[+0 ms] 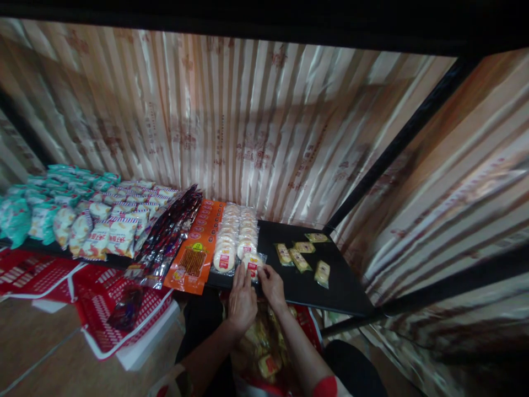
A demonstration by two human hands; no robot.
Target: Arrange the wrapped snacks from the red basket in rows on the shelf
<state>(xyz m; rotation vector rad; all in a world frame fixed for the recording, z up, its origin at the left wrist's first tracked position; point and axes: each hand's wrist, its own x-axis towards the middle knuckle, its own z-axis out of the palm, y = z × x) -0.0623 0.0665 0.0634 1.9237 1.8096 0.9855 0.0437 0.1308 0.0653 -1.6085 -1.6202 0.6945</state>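
round cake packet (253, 263): clear wrapper with a pale round cake and a red label. it lies at the front edge of the black shelf (347, 289), at the near end of the right-hand row of the same goods.
left hand (242, 300): flat, fingers stretched and close together, with the tips on the packet's near left side.
right hand (270, 285): fingers curled at the packet's right edge. it seems to nip the wrapper, but the dim view does not show whether it truly grips.
right arm: bare, with a red sleeve (326, 387) at the bottom edge.
round cake rows (233, 231): two rows of like packets running back toward the wall, just beside the hands.
orange packets (197, 251): an overlapping row just left of the cakes, the nearest one hanging over the shelf front.
dark shiny packets (169, 237): a row left of the orange ones.
white, red and blue packets (118, 223): a heap further left.
teal packets (61, 187): at the far left.
small yellow packets (301, 259): five lying loose on the bare shelf, right of the hands and apart from them.
bag of yellow packets (262, 344): below the shelf, between the arms.
red baskets (103, 309): under the shelf at the left.
striped curtain (248, 116): behind and to the right of the shelf.
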